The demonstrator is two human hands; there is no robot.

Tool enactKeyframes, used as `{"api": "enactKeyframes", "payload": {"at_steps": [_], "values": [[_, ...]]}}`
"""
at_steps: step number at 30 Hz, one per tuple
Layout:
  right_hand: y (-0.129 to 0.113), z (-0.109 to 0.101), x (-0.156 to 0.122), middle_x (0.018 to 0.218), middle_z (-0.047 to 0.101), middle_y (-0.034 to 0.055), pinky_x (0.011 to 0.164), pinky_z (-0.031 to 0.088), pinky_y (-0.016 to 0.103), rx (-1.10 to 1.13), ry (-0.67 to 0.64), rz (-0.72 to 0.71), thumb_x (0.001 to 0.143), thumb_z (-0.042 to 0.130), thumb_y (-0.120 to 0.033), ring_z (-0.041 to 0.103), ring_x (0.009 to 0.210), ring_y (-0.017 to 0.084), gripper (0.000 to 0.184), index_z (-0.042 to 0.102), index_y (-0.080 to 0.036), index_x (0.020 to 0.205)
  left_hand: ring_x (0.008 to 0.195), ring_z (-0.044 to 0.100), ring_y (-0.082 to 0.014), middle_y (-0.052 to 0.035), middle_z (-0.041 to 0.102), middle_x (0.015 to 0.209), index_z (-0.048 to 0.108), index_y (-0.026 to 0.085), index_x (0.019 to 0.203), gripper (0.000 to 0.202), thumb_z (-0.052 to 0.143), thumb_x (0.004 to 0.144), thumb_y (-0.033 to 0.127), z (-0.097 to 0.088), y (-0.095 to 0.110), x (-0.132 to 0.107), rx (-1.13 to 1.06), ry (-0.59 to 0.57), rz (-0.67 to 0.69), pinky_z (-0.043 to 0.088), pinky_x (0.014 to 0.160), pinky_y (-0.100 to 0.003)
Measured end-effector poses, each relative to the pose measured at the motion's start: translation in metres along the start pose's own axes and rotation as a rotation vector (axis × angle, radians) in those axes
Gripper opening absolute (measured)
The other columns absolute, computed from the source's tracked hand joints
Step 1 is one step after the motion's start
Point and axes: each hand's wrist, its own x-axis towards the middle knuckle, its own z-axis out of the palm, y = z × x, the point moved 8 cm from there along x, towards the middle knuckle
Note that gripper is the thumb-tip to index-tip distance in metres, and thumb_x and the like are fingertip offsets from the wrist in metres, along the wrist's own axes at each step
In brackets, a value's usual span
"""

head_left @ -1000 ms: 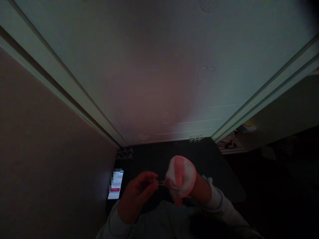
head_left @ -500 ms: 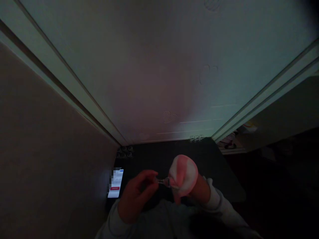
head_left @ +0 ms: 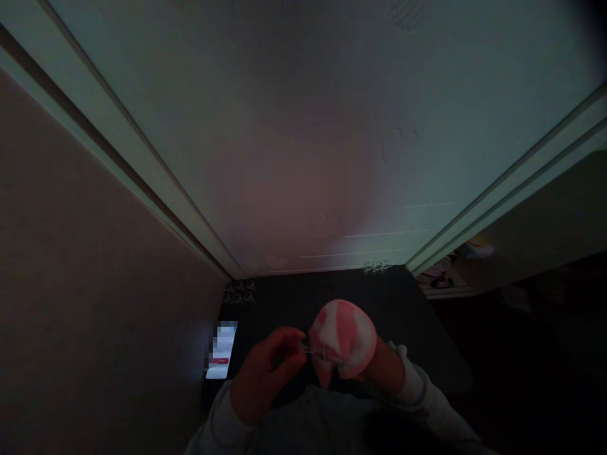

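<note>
The scene is very dark. My left hand [head_left: 265, 376] is curled, its fingertips pinching a small clear object [head_left: 308, 347] that I cannot make out. My right hand [head_left: 379, 366] is wrapped in a pink and white cloth [head_left: 344, 338] and holds the other end of that small object; its fingers are hidden under the cloth. Both hands meet low in the middle of the view, above a dark tabletop [head_left: 408, 316].
A lit phone [head_left: 220, 351] lies on the left edge of the dark table. A pale wall panel [head_left: 303, 139] with faint heart shapes rises behind. Small shiny items [head_left: 239, 291] sit at the table's back left corner. Papers [head_left: 441, 275] lie at the right.
The cloth-covered right hand shifted slightly left toward my left hand; the view tilted a little. The grip on the small object stays the same.
</note>
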Motion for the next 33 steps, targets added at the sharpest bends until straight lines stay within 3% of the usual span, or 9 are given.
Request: {"api": "enactKeyframes", "payload": {"at_steps": [5,10,12,15,18,21,26,33], "values": [[0.002,-0.0012,0.0024,0.06,0.058,0.0086,0.051,0.048,0.023,0.186,0.194,-0.051,0.053,0.051,-0.078,0.057,0.054,0.015,0.059,0.036,-0.022,0.052,0.074,0.057,-0.0173,-0.0009,0.061,0.078,0.06,0.019,0.098,0.025,0.059,0.077,0.033,-0.0005,-0.0004,-0.0003,0.038,-0.007,-0.017,0.044,0.069,-0.027],[0.0023,-0.0007,-0.001,0.057,0.059,0.0064,0.049,0.047,0.022,0.325,0.235,-0.078,0.054,0.063,-0.069,0.057,0.052,0.014,0.054,0.041,-0.02,0.052,0.073,0.056,-0.0173,-0.0009,0.06,0.077,0.06,0.019,0.098,0.027,0.06,0.077,0.035,0.0005,-0.0026,-0.0001,0.022,-0.015,-0.017,0.044,0.067,-0.027],[0.0002,-0.0014,-0.0032,0.06,0.061,0.0056,0.05,0.048,0.023,0.356,0.208,-0.083,0.062,0.065,-0.061,0.058,0.055,0.014,0.047,0.049,-0.017,0.057,0.074,0.056,-0.0174,-0.0012,0.06,0.078,0.06,0.019,0.098,0.026,0.06,0.078,0.035,0.0011,-0.0044,0.0002,0.022,-0.017,-0.016,0.044,0.069,-0.028],[-0.0027,-0.0007,-0.0055,0.074,0.064,0.004,0.058,0.05,0.026,0.369,0.129,-0.063,0.084,0.053,-0.045,0.061,0.061,0.012,0.035,0.06,-0.011,0.079,0.075,0.056,-0.0176,-0.0016,0.061,0.079,0.059,0.019,0.099,0.026,0.059,0.078,0.034,0.0026,-0.0073,0.0006,0.017,-0.03,-0.017,0.044,0.07,-0.028],[-0.0032,0.0,-0.0064,0.08,0.064,0.0017,0.061,0.051,0.028,0.379,0.082,-0.048,0.089,0.049,-0.037,0.061,0.064,0.011,0.028,0.06,-0.011,0.09,0.076,0.057,-0.018,-0.002,0.061,0.079,0.059,0.019,0.099,0.026,0.059,0.078,0.034,0.0034,-0.0089,0.0005,0.029,-0.044,-0.011,0.044,0.071,-0.029],[0.0001,0.0027,-0.0059,0.07,0.064,0.0018,0.057,0.05,0.026,0.402,0.082,-0.052,0.084,0.054,-0.044,0.06,0.057,0.011,0.034,0.059,-0.011,0.076,0.076,0.057,-0.018,-0.002,0.061,0.08,0.059,0.019,0.098,0.025,0.059,0.079,0.034,0.0028,-0.0092,-0.0002,0.053,-0.041,0.001,0.043,0.071,-0.029],[0.0054,0.0045,-0.0051,0.058,0.061,0.0042,0.047,0.047,0.022,0.44,0.165,-0.088,0.057,0.07,-0.057,0.057,0.049,0.013,0.046,0.046,-0.018,0.054,0.073,0.056,-0.017,-0.001,0.061,0.078,0.059,0.019,0.098,0.025,0.059,0.079,0.034,0.0023,-0.008,-0.0016,0.063,-0.038,0.001,0.043,0.069,-0.028],[0.0054,0.0,-0.0039,0.051,0.058,0.0037,0.051,0.049,0.02,0.458,0.236,-0.1,0.055,0.074,-0.051,0.058,0.05,0.014,0.044,0.046,-0.018,0.05,0.073,0.056,-0.0169,-0.0009,0.061,0.077,0.06,0.019,0.097,0.024,0.06,0.077,0.033,0.0025,-0.0056,-0.001,0.049,-0.032,-0.003,0.043,0.068,-0.028]]}}
